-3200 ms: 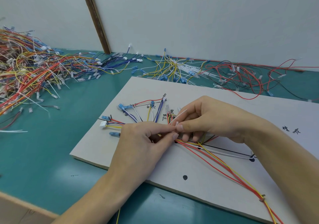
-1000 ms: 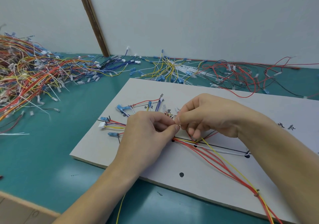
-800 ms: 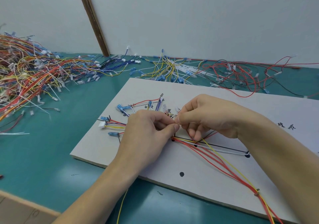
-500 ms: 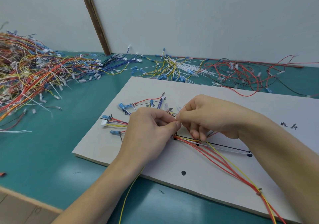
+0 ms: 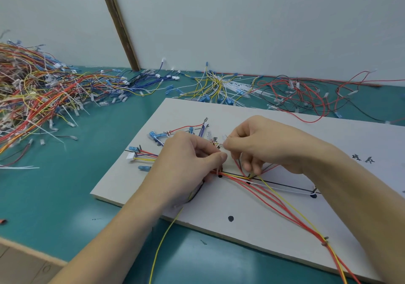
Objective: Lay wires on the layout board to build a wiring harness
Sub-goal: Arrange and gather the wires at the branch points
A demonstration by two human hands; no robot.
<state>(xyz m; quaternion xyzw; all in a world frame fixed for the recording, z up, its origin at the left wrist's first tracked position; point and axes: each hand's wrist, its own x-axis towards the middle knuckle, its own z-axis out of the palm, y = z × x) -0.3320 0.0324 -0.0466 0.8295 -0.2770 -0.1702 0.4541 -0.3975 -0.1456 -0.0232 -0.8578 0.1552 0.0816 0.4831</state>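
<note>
Both hands pinching at the wire bundle over the white layout board.

L hand w/ thumb and fingers curled, pinching wires at the junction near the board's middle; R hand pinches a thin whitish strand tip just beside L thumb, lower fingers curled over red/black wires. Red + yellow wires run from the hands toward the board's near right edge, through a small peg. A yellow wire hangs off the near edge below L wrist. Blue terminals and a white connector fan out on the board left of L hand. Green table holds a big loose wire pile far left, more wires along the wall.
</note>
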